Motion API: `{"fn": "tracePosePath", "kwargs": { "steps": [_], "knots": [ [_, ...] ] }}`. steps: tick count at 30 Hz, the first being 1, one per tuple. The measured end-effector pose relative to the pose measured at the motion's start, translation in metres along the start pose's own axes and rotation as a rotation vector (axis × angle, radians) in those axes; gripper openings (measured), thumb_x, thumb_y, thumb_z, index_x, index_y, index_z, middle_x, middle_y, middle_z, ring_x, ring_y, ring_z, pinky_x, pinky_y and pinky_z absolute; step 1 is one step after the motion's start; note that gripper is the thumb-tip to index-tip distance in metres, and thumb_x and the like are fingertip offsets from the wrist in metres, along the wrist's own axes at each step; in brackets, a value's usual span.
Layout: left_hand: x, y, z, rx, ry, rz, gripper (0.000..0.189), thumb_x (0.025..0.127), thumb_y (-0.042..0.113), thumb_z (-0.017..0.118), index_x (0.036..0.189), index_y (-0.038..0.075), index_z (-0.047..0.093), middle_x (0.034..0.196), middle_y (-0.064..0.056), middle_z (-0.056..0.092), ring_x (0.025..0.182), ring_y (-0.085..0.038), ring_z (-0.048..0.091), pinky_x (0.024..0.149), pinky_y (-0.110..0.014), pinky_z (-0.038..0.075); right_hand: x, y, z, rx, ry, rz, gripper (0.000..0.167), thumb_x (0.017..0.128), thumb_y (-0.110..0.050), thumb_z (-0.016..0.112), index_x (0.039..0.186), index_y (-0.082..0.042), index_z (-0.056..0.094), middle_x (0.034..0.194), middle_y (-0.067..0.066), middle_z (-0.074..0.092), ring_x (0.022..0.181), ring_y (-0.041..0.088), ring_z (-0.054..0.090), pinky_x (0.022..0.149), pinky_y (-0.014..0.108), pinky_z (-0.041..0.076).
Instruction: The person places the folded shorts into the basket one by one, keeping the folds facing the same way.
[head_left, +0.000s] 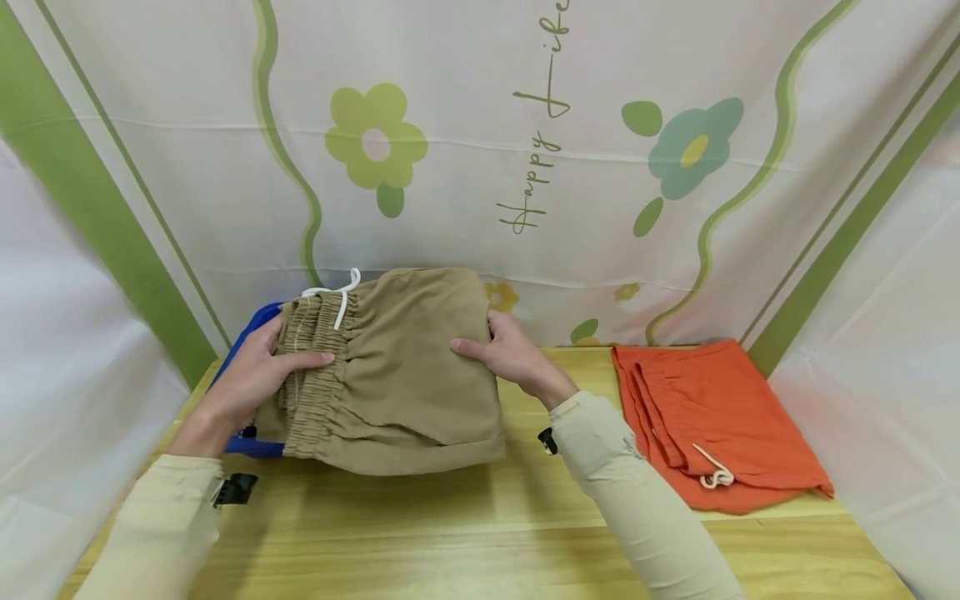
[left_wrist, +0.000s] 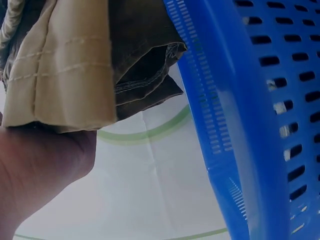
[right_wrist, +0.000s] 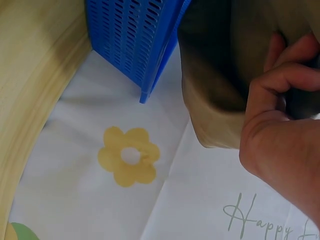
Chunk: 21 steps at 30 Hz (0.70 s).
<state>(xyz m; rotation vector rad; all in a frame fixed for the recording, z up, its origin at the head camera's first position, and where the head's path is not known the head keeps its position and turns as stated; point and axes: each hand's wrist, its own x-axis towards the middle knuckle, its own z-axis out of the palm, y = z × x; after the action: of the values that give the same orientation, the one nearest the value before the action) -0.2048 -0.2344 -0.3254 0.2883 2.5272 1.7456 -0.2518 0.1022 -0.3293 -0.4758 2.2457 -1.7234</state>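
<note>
Folded khaki shorts [head_left: 420, 367] are held up between both hands over the wooden table, the gathered waistband towards the left. A white drawstring [head_left: 347, 302] hangs loose at the top of the waistband. My left hand [head_left: 255, 371] grips the waistband end, thumb on the near face and fingers behind the cloth. At the opposite edge, my right hand [head_left: 516, 350] pinches the fabric with its thumb in front; curled fingers [right_wrist: 287, 75] show behind in the right wrist view. The shorts partly hide a blue perforated plastic basket [left_wrist: 250, 120] behind them at the left.
Folded orange shorts [head_left: 727, 408] with a pale drawstring [head_left: 716, 475] lie at the right of the wooden table [head_left: 450, 533]. A white curtain [head_left: 465, 192] printed with flowers and lettering stands behind, and pale cloth walls close off both sides.
</note>
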Motion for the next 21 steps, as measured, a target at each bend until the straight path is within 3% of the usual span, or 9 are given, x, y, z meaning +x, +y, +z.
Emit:
{"fn": "tracePosePath", "kwargs": {
  "steps": [8,21],
  "knots": [
    [0.004,-0.004,-0.008,-0.023,-0.005,0.011,0.064,0.095,0.024,0.075,0.148,0.016,0.041,0.116,-0.007,0.063,0.095,-0.019,0.068,0.078,-0.035,0.058,0.006,-0.001,0.006,-0.015,0.002,-0.001,0.039,0.098,-0.015,0.069,0.131,-0.004,0.052,0.113,0.012,0.068,0.092,0.023,0.071,0.082,0.036,0.057],
    [0.007,-0.011,-0.019,-0.059,-0.010,-0.028,0.065,0.096,0.024,0.073,0.151,0.016,0.037,0.110,-0.003,0.065,0.091,-0.021,0.069,0.077,-0.040,0.059,0.020,-0.002,0.017,-0.042,0.017,-0.020,0.040,0.099,-0.015,0.068,0.134,-0.008,0.051,0.116,0.010,0.067,0.094,0.023,0.070,0.084,0.036,0.057]
  ]
}}
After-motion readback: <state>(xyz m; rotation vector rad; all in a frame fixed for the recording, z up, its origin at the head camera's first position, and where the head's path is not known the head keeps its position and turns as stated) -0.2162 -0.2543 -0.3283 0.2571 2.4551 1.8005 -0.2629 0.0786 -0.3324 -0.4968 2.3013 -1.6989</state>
